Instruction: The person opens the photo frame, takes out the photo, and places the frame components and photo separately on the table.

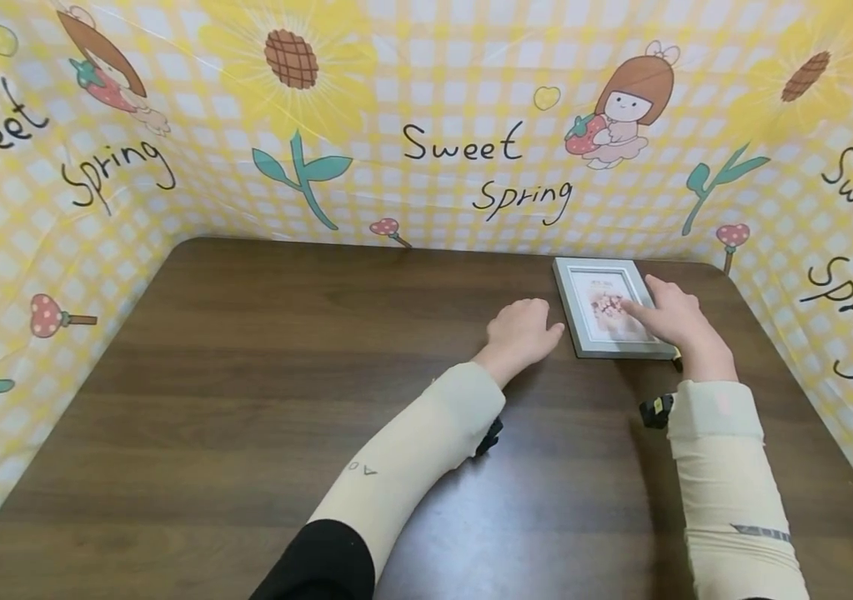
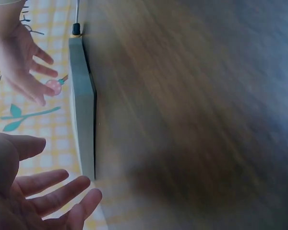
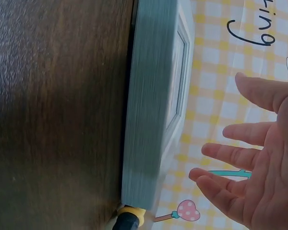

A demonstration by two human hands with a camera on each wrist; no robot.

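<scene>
A pale grey-blue picture frame (image 1: 570,321) with a pink floral print lies face up at the far right of the table. Just off its left side is my left hand (image 1: 519,329), fingers loosely bent and holding nothing. My right hand (image 1: 672,315) hovers over the frame's right edge, thumb above the print and fingers spread. In the right wrist view the fingers of that hand (image 3: 252,167) appear apart from the frame (image 3: 149,105). Beside the frame's near right corner is a tool with a black and yellow end (image 3: 129,218); the left wrist view shows a thin metal shaft (image 2: 77,12) on it.
The brown wooden table (image 1: 283,350) is walled at the back and sides by a yellow checked cloth (image 1: 464,92) with printed flowers and lettering. The frame lies close to the back cloth. Small black cameras (image 1: 655,411) sit at both wrists.
</scene>
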